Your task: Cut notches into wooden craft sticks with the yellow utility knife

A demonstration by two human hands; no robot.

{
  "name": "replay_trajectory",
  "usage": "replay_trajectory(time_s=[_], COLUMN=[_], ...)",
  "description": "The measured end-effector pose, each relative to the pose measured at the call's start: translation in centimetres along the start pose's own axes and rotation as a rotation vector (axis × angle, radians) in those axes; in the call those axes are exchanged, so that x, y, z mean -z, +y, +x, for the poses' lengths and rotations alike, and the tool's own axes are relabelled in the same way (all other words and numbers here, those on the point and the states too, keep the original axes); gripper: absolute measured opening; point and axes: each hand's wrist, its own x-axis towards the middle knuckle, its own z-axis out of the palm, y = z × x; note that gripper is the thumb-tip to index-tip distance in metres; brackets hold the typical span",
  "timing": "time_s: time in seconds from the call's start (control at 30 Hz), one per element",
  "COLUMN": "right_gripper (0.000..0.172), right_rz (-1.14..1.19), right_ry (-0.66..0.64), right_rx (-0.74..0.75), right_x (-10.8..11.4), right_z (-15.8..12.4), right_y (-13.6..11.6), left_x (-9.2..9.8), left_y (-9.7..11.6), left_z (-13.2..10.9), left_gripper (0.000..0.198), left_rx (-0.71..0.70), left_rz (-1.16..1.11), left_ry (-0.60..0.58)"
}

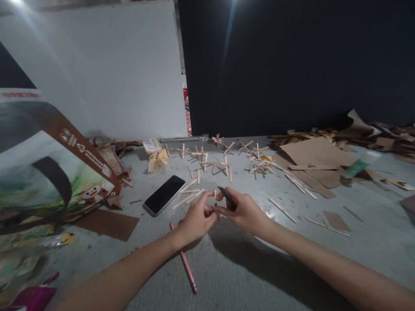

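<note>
- From the head view, I see both hands close together above the grey surface [227, 285], out in front of the person.
- The left hand [197, 216] has its fingers pinched on a small wooden stick [215, 197], which stands roughly upright between the two hands.
- The right hand [244, 211] is curled around a dark tool [228, 198], its narrow end angled up toward the stick; whether it has an edge, I cannot tell.
- Whether the fingertips of the two hands touch is too blurred to say.
- To do this well, I'd pinch the stick low and firmly, resting the wrists on the surface so that it doesn't twist.
- I'd point the tool away from the left fingertips and use small, light strokes, since wood this thin could split.
- The phone [164, 195] and pink pencil [184, 259] lie near the left arm; I'd mind the pencil, which could roll if nudged.
- Beyond, joined sticks [205, 162] stand crossed, easily knocked, so short reaches seem wise.
</note>
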Motion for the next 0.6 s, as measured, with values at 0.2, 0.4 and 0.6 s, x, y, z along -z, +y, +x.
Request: replay_trajectory(time_s=[0.2,0.4,0.6], right_gripper=[0.006,0.007,0.015], right_rz=[-0.052,-0.135,-0.310], right_ry=[-0.019,-0.058,-0.047], right_rx=[-0.044,-0.104,-0.055], right_x=[-0.16,-0.25,-0.91], right_z=[0.03,-0.02,-0.64], right_y=[-0.27,-0.27,-0.13], left_x=[0.01,0.01,-0.12], left_y=[0.26,0.12,0.24], left_z=[-0.12,-0.15,-0.19], left_gripper=[0.048,0.044,0.042], left_rx=[-0.008,-0.004,0.004], left_rz=[0.039,-0.002,-0.080], left_ry=[-0.026,-0.035,-0.049])
